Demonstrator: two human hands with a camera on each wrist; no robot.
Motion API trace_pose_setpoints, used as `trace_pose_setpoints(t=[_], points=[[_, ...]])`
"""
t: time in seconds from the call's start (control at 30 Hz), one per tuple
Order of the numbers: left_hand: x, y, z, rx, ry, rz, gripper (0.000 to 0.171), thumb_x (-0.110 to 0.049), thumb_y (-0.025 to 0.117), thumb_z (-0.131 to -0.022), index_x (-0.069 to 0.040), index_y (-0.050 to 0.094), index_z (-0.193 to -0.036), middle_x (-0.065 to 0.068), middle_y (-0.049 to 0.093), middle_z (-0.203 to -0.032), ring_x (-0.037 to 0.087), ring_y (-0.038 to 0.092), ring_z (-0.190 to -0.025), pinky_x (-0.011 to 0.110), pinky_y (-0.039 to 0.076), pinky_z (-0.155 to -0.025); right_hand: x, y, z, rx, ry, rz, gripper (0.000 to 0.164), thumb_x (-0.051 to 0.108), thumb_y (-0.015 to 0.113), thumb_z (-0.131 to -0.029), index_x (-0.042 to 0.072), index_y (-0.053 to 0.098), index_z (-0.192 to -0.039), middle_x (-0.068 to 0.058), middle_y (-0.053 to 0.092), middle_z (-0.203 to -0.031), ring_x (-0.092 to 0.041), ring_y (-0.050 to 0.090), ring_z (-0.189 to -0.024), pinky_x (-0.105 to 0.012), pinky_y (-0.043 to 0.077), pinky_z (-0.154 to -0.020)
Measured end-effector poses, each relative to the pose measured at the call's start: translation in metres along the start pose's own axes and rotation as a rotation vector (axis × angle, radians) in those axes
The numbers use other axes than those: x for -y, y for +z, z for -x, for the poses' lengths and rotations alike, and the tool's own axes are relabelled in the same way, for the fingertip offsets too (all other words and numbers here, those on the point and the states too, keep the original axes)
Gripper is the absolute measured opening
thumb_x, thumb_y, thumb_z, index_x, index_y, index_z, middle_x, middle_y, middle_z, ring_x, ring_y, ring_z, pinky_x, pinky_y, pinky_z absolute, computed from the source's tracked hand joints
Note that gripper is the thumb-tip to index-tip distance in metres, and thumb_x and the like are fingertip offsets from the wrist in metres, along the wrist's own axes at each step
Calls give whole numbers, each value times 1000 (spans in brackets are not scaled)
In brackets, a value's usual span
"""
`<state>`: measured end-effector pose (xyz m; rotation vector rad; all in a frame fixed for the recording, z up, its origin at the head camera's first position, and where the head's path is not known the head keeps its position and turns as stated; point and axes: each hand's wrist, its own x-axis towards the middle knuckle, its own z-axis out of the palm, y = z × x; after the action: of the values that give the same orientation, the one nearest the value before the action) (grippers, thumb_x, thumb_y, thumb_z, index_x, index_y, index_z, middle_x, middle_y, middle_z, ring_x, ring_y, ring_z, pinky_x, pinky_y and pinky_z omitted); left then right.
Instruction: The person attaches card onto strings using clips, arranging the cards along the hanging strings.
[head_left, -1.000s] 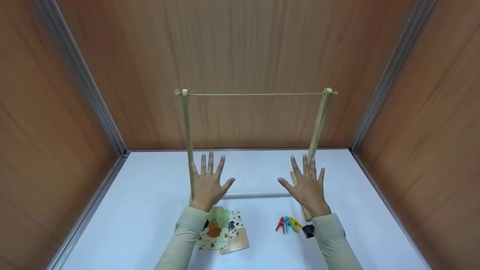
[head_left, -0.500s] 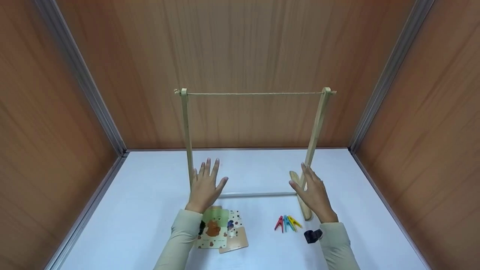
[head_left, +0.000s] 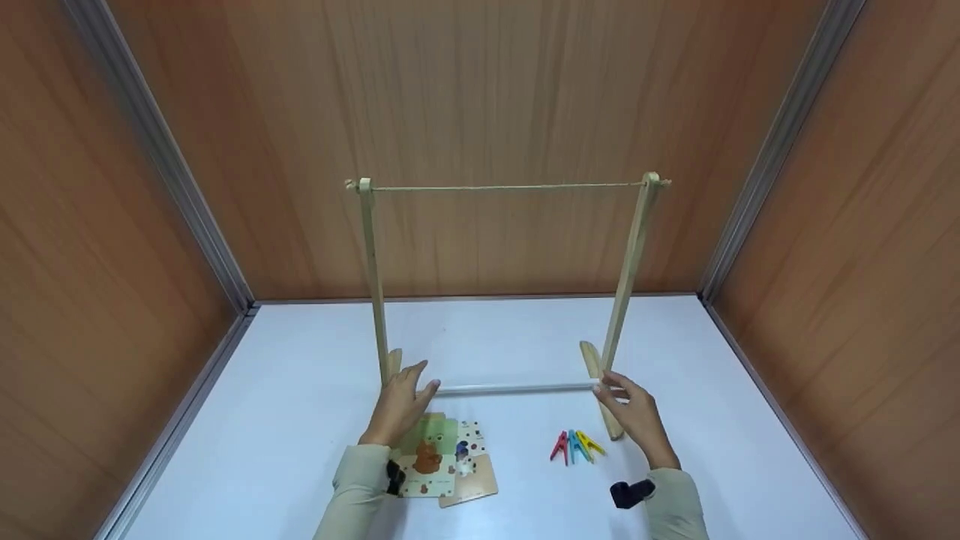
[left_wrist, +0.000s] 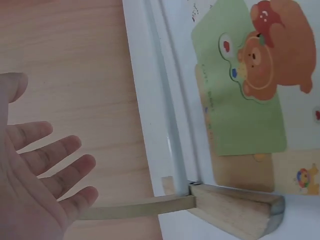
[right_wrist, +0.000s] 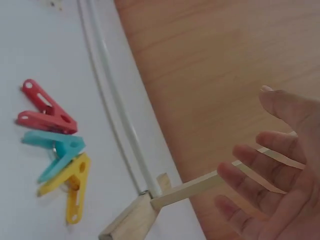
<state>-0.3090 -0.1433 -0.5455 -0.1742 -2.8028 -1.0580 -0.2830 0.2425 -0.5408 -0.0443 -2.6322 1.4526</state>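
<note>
My left hand [head_left: 397, 401] hovers by the foot of the left post [head_left: 375, 285], its fingers loosely bent and holding nothing. In the left wrist view the fingers [left_wrist: 65, 175] look apart from the wood. On the other side, my right hand [head_left: 634, 412] is near the foot of the right post [head_left: 626, 281], fingers relaxed and slightly bent; the right wrist view shows the palm holding nothing. The posts belong to a wooden frame with a string [head_left: 510, 187] across the top and a pale rod [head_left: 517, 388] low between the wooden feet [right_wrist: 132, 217].
Several printed cards [head_left: 427, 469], one with a bear, lie overlapping below the left hand. Red [head_left: 560, 447], blue [head_left: 577, 447] and yellow [head_left: 590, 445] clothespins lie near the right hand. Wooden panels [head_left: 510, 90] wall in the white table [head_left: 300, 420] at the back and sides.
Both hands have lowered toward me and down to the feet of the frame. Their fingers, spread wide before, are now more bent. Cards and clothespins lie as before.
</note>
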Motion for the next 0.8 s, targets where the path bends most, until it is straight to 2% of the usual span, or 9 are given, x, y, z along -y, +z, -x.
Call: trace_pose_setpoints(t=[0.2,0.37,0.63,0.8], points=[[20,5,7,82,-77,65,52,-34,60,-95,-7,50,-137,17,56,-134,35,50,-128,51,39,-106,-21,7,9,46,106,-28,47,30,69,-88,4,61,-127,-12,66,-114,-28,61,-106,-38,53,-88],[30,6,13,157,-115,88,45,-26,63,-93,-3,56,-130,19,60,-124,36,55,-120,52,44,-99,-35,11,13,119,193,-29,46,27,72,-86,2,63,-123,-7,66,-104,-20,61,-98,-34,53,-82],[46,6,18,245,-92,113,35,-15,64,-92,3,60,-121,22,61,-121,37,59,-113,52,48,-93,-54,17,21,180,301,-4,43,23,75,-82,0,64,-117,-7,66,-99,-19,61,-92,-36,51,-79],[54,8,18,263,-69,88,39,-11,71,-85,5,61,-119,20,62,-114,34,60,-107,51,49,-92,-61,21,26,186,299,-2,45,24,78,-79,0,66,-115,-6,66,-97,-20,61,-94,-40,50,-84]])
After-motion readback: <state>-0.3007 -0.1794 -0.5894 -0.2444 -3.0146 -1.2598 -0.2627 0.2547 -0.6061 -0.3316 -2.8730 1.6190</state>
